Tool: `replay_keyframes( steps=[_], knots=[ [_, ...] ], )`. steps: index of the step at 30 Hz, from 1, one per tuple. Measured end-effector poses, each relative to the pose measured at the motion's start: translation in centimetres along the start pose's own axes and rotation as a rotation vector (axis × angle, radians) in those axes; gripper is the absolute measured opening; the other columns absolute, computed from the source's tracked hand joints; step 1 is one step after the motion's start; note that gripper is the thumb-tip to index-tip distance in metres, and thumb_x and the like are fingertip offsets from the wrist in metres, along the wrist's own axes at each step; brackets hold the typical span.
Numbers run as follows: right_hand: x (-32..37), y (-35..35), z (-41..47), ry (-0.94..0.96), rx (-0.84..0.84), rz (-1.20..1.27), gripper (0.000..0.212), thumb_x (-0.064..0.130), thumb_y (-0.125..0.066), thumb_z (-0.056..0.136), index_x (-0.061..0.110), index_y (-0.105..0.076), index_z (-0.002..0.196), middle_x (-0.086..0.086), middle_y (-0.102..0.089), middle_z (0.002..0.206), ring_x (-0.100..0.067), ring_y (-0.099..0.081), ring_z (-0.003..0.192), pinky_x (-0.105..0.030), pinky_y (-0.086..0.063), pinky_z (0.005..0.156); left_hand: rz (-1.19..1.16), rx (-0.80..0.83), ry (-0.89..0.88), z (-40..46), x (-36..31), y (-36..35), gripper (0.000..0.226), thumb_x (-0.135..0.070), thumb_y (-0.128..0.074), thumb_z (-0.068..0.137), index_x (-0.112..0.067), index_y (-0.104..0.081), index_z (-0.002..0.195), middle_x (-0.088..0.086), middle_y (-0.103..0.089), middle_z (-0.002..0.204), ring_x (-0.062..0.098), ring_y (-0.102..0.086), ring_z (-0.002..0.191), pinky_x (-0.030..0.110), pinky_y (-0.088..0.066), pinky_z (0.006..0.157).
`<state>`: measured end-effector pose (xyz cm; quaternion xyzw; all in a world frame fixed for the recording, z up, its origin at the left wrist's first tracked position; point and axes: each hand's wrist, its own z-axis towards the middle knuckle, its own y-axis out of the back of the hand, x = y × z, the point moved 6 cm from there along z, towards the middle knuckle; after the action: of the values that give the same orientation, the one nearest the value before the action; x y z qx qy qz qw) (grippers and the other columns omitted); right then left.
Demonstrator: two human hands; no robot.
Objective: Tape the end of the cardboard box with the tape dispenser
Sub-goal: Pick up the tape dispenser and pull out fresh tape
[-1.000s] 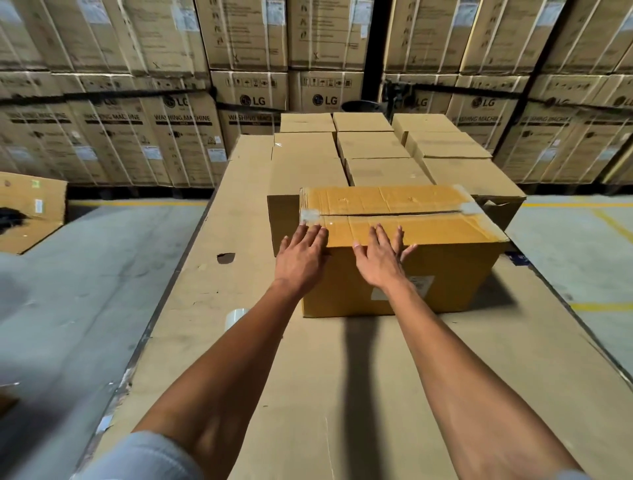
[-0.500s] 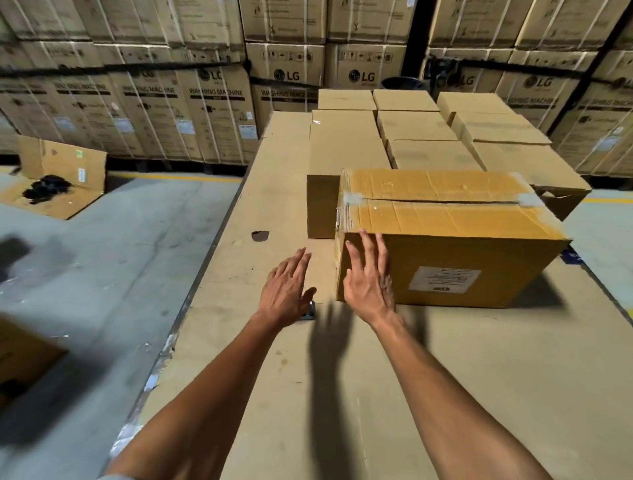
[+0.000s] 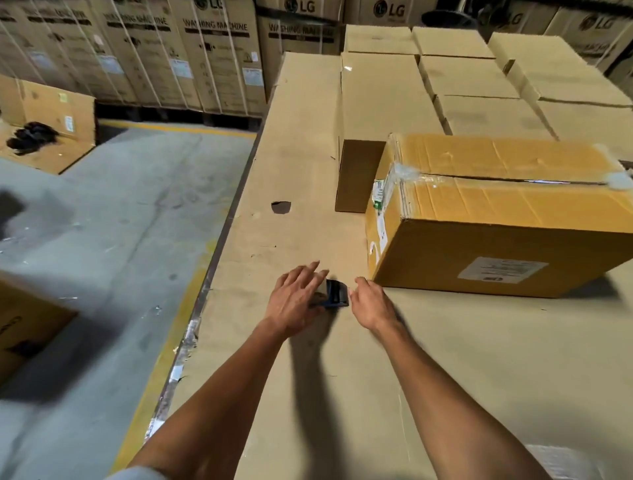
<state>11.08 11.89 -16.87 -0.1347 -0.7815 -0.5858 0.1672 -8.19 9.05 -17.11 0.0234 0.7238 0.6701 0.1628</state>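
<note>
Hands now half-hiding tape dispenser

We can read "LG" on the tall boxes stacked at the back. It shows again on more of them, at the top middle and a bit to the right. One more "LG" sits on a box at the far right. Under the letters we read "WASHING MACHINE" in dark print, and the same words stand on the next box too. The big yellow-brown box near us has a white label on its front side, but its print is too small and blurry for us to read. A small green and white sticker on its left end is too blurry as well.
</note>
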Motion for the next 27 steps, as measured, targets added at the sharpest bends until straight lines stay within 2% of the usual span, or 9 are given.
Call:
replay_keyframes(
  steps=[3, 6, 9, 12, 16, 18, 20, 24, 27],
  knots=[
    [0.0, -1.3, 1.1, -0.111, -0.006, 0.158, 0.039, 0.031, -0.052, 0.107, 0.006, -0.062, 0.135, -0.019, -0.07, 0.132, -0.039, -0.062, 0.124, -0.045, -0.052, 0.099, -0.035, -0.014, -0.017, 0.3, 0.2, -0.7, 0.095, -0.048, -0.08, 0.089, -0.03, -0.029, 0.168, 0.0, -0.023, 0.179, 0.034, -0.036, 0.154, 0.05, -0.043, 0.117],
    [-0.3, -2.1, 1.6, -0.23, -0.014, 0.334, 0.034, 0.033, -0.067, 0.101, 0.009, -0.072, 0.124, -0.012, -0.078, 0.12, -0.032, -0.068, 0.119, -0.035, -0.053, 0.1, -0.074, -0.045, -0.014, 0.3, 0.1, -0.7, 0.09, -0.043, -0.08, 0.091, -0.027, -0.035, 0.166, 0.002, -0.031, 0.176, 0.036, -0.04, 0.15, 0.052, -0.047, 0.112],
    [-0.5, -2.4, 1.7, -0.303, -0.048, 0.4, 0.018, 0.027, -0.077, 0.094, 0.014, -0.08, 0.106, -0.008, -0.081, 0.106, -0.029, -0.071, 0.109, -0.034, -0.055, 0.098, -0.103, -0.084, -0.018, 0.1, 0.1, -0.8, 0.087, -0.041, -0.081, 0.09, -0.026, -0.039, 0.164, 0.003, -0.036, 0.173, 0.036, -0.043, 0.146, 0.051, -0.049, 0.108],
    [-0.9, -2.3, 1.5, -0.349, -0.063, 0.432, 0.007, 0.025, -0.08, 0.091, 0.019, -0.08, 0.094, -0.006, -0.082, 0.102, -0.027, -0.073, 0.104, -0.033, -0.057, 0.095, -0.116, -0.084, -0.004, 0.0, 0.4, -0.8, 0.088, -0.04, -0.08, 0.091, -0.027, -0.035, 0.165, 0.003, -0.034, 0.173, 0.035, -0.042, 0.146, 0.051, -0.05, 0.108],
    [-1.0, -2.3, 1.2, -0.374, -0.048, 0.451, 0.009, 0.023, -0.079, 0.092, 0.017, -0.081, 0.099, -0.006, -0.081, 0.105, -0.024, -0.073, 0.103, -0.028, -0.055, 0.092, -0.118, -0.079, 0.002, -0.1, 0.4, -0.9, 0.086, -0.044, -0.076, 0.094, -0.029, -0.031, 0.166, 0.002, -0.031, 0.174, 0.034, -0.039, 0.149, 0.05, -0.05, 0.11],
    [-0.9, -2.2, 1.2, -0.368, -0.054, 0.446, 0.004, 0.02, -0.077, 0.093, 0.019, -0.081, 0.094, -0.006, -0.081, 0.103, -0.025, -0.073, 0.102, -0.03, -0.057, 0.092, -0.123, -0.084, 0.002, -0.2, 0.4, -0.8, 0.086, -0.043, -0.077, 0.094, -0.029, -0.032, 0.166, 0.002, -0.031, 0.174, 0.034, -0.039, 0.148, 0.05, -0.051, 0.109],
    [-0.7, -2.0, 1.1, -0.378, -0.056, 0.457, 0.008, 0.017, -0.075, 0.093, 0.02, -0.08, 0.09, -0.006, -0.081, 0.102, -0.026, -0.072, 0.103, -0.032, -0.057, 0.093, -0.135, -0.098, -0.001, -0.2, 0.4, -0.7, 0.085, -0.041, -0.078, 0.093, -0.027, -0.035, 0.165, 0.002, -0.033, 0.173, 0.035, -0.041, 0.147, 0.051, -0.051, 0.107],
    [-0.3, -1.9, 0.8, -0.412, -0.035, 0.515, 0.014, 0.016, -0.069, 0.094, 0.022, -0.079, 0.087, -0.003, -0.08, 0.102, -0.025, -0.071, 0.101, -0.028, -0.055, 0.088, -0.117, -0.107, -0.015, 0.0, 0.3, -0.7, 0.086, -0.041, -0.078, 0.093, -0.027, -0.035, 0.166, 0.002, -0.032, 0.174, 0.035, -0.04, 0.148, 0.052, -0.048, 0.111],
    [-1.0, -3.0, 1.2, -0.432, -0.008, 0.599, 0.018, 0.019, -0.062, 0.089, 0.026, -0.075, 0.077, -0.004, -0.081, 0.098, -0.031, -0.075, 0.1, -0.04, -0.062, 0.091, -0.107, -0.101, -0.035, 0.1, 0.3, -1.0, 0.088, -0.043, -0.077, 0.095, -0.028, -0.031, 0.168, 0.001, -0.027, 0.177, 0.035, -0.035, 0.154, 0.053, -0.043, 0.118]
  ],
)
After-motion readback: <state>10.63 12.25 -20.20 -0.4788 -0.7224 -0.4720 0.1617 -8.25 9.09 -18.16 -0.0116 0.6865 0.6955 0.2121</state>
